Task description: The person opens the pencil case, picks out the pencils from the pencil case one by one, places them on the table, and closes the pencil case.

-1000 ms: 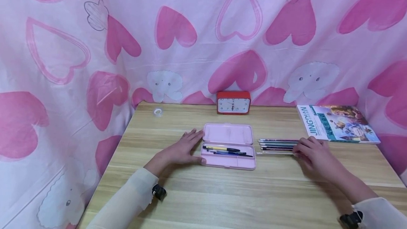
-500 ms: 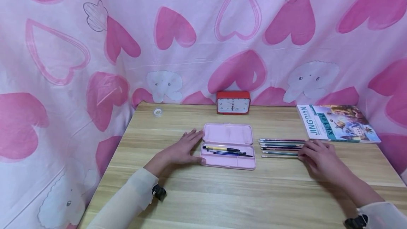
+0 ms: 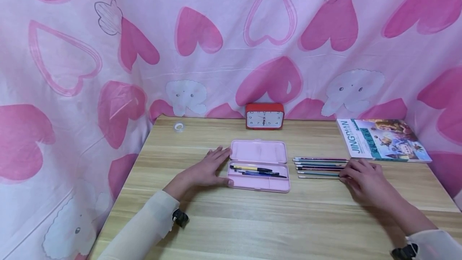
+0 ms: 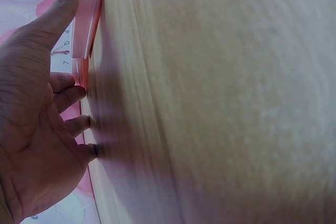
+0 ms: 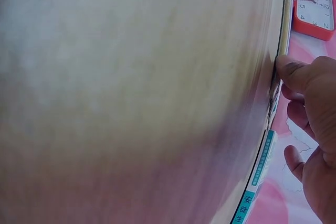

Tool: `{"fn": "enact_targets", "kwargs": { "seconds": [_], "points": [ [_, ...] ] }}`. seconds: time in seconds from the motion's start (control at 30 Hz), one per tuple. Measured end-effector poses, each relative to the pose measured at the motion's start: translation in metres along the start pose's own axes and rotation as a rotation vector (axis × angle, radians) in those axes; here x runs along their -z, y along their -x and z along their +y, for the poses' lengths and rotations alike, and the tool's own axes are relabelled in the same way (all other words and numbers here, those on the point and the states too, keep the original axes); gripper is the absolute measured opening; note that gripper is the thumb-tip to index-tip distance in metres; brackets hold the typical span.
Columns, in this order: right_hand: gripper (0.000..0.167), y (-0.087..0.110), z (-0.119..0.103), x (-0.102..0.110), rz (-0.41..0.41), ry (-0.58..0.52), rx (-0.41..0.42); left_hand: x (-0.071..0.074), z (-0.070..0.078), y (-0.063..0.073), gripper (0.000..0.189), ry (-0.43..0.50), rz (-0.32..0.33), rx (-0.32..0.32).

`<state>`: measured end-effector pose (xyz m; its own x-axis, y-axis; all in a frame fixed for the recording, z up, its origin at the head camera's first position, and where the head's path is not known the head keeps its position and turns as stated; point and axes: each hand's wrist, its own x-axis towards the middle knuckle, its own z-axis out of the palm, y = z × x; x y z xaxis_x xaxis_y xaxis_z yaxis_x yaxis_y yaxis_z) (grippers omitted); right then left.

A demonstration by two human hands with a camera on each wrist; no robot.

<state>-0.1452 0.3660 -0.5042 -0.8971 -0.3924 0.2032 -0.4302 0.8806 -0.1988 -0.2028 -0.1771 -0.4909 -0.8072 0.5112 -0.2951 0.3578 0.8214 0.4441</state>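
A pink pencil case (image 3: 259, 187) lies open on the table, lid folded back, with several pens (image 3: 258, 171) in its tray. My left hand (image 3: 203, 170) rests at its left side, fingers spread and thumb touching the near left corner. In the left wrist view the left hand (image 4: 39, 108) has its thumb against the case. To the right, several pencils (image 3: 314, 163) lie side by side. My right hand (image 3: 368, 179) pinches the right end of the nearest pencil (image 3: 317, 177); its fingers cover the tips. The right wrist view shows the thumb (image 5: 295, 73) low at the tabletop.
A red alarm clock (image 3: 265, 117) stands at the back edge of the wooden table (image 3: 252, 228). Beyond the pencils lies a book (image 3: 386, 140). A small tape roll (image 3: 179, 126) sits at the back left. A heart-patterned curtain (image 3: 223, 31) hangs behind.
My right hand has moved slightly right and toward me, drawing the nearest pencil with it and slightly away from the others. The left hand and the pencil case stay put.
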Motion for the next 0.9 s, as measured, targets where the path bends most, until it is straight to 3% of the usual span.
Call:
{"fn": "enact_targets", "kwargs": {
  "seconds": [0.47, 0.73, 0.9],
  "points": [
    [0.018, -0.008, -0.012, 0.001, 0.014, -0.027, -0.004, 0.0, 0.0, 0.0, 0.12, 0.021, 0.009, -0.002],
    [0.019, -0.045, -0.054, -0.003, -0.013, -0.039, 0.062, 0.0, -0.001, -0.001, 0.122, 0.021, 0.004, -0.004],
    [0.019, -0.073, -0.09, -0.014, -0.042, -0.115, 0.146, 0.0, -0.001, -0.001, 0.121, 0.015, 0.004, -0.005]
  ]
}}
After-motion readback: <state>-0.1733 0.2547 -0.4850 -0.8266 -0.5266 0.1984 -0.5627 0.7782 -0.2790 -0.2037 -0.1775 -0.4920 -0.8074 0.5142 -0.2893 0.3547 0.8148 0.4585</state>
